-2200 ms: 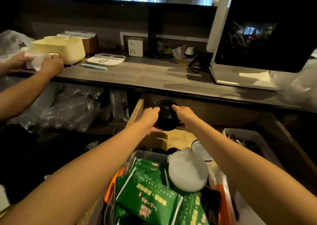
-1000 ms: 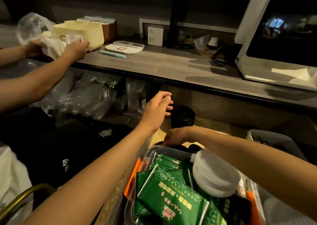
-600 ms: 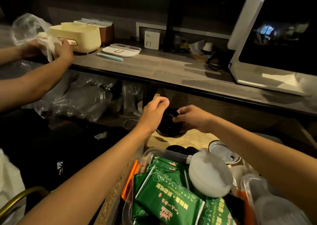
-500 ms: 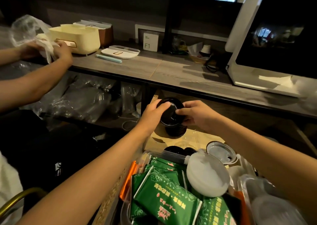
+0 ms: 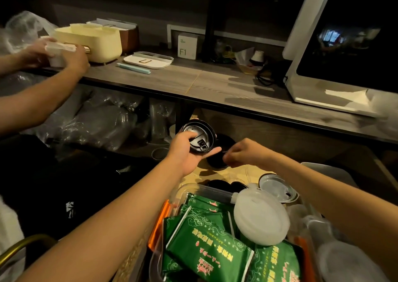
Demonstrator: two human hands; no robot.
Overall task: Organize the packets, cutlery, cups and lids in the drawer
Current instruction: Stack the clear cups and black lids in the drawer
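My left hand [image 5: 185,152] grips a black cup lid [image 5: 201,138], tilted up so its underside faces me, above the open drawer [image 5: 232,174]. My right hand [image 5: 245,152] is lower and to the right, its curled fingertips pinching the edge of a black lid stack [image 5: 217,162] that stands on the drawer floor. Closer to me, a clear container [image 5: 193,188] holds green packets [image 5: 206,245] with a white domed lid [image 5: 261,219] lying on them. A clear lid [image 5: 273,187] sits behind it, and two more black lids [image 5: 224,185] lie beside the container.
The grey counter [image 5: 193,81] overhangs the drawer's back. On it stand a white monitor [image 5: 344,45], a cream box [image 5: 90,41] and a small tray [image 5: 148,61]. Another person's hands [image 5: 71,55] hold a white item at the far left. Bagged plastic cups [image 5: 97,122] fill the shelf at left.
My left hand has taken the black lid alone and tipped its underside toward me. My right hand let go of it and dropped to the stack on the drawer floor.
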